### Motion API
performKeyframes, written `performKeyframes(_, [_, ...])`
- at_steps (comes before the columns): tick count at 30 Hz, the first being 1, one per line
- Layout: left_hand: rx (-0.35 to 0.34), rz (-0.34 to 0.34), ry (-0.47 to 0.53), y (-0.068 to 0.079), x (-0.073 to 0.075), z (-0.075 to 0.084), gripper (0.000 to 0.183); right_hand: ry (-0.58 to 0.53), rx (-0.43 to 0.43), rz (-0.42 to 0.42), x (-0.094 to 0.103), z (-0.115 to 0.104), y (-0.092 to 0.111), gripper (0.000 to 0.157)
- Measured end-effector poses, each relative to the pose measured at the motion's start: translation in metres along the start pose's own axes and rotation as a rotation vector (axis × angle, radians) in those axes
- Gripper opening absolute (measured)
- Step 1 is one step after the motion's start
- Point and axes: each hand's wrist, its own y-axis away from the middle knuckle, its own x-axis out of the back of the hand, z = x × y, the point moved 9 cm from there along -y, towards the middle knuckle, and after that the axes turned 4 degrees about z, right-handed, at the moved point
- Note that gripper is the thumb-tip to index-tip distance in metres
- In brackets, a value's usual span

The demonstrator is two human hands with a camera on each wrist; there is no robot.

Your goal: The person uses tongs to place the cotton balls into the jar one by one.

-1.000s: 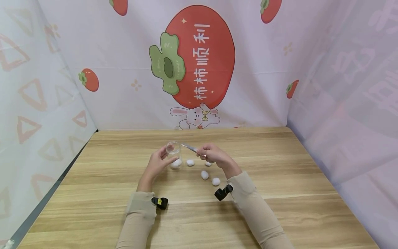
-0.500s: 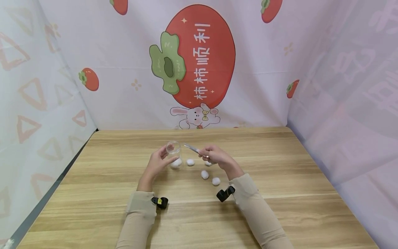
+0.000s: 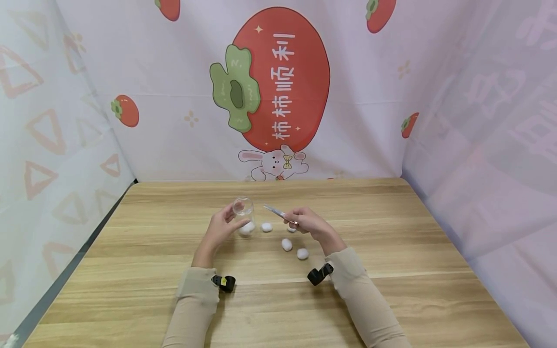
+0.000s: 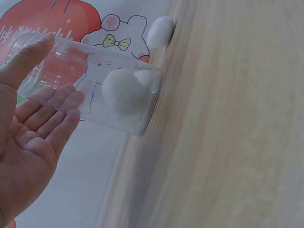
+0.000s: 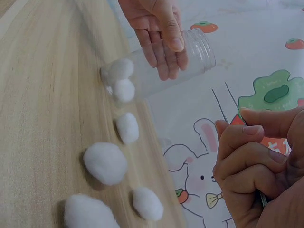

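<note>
My left hand (image 3: 219,229) holds a clear, lidless jar (image 4: 102,59) upright on the table, thumb on one side and fingers on the other. Two white cotton balls (image 5: 124,90) lie at the jar's bottom. In my right hand (image 3: 308,222) is a pair of metal tweezers (image 3: 274,210), pinched between thumb and fingers. Its tips point left toward the jar mouth, a short way off to its right. Seen from the right wrist, the two prongs (image 5: 219,105) stand apart with nothing between them.
Several loose cotton balls lie right of the jar: one cotton ball (image 3: 267,227) close beside it, another (image 3: 286,244) nearer, and one (image 3: 292,229) partly under the right hand. The wooden table (image 3: 270,304) ends at a printed cloth backdrop (image 3: 174,145).
My right hand has drawn the tweezers away from the jar mouth, to the right and slightly nearer. The left hand and jar have stayed in place.
</note>
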Motion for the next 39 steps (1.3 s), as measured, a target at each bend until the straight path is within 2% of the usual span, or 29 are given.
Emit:
performKeyframes(6, [-0.014,0.001,-0.020,0.000,0.000,0.001,0.074,0.002,-0.020,-0.005,0.001,0.008,0.001,0.033])
performKeyframes(13, [-0.018,0.011,-0.018,-0.001,0.000,-0.001,0.074,0.000,-0.032,-0.014,0.001,0.020,0.000,0.033])
performKeyframes(27, [0.037,-0.017,0.005,0.000,-0.001,0.003,0.072,0.027,-0.063,0.005,0.003,0.035,-0.004,0.035])
performKeyframes(31, [0.029,-0.015,0.003,0.000,-0.001,0.004,0.071,0.037,-0.065,0.009,0.003,0.039,-0.005,0.034])
performKeyframes(35, [0.006,-0.020,-0.002,0.008,-0.001,0.019,0.069,0.025,-0.078,0.005,0.002,0.044,-0.004,0.031])
performKeyframes(38, [0.013,-0.027,-0.007,0.014,0.000,0.031,0.066,0.022,-0.096,0.005,0.001,0.049,-0.005,0.028])
performKeyframes(39, [0.015,-0.027,-0.007,0.013,-0.001,0.029,0.066,0.027,-0.098,0.007,0.002,0.051,-0.005,0.028])
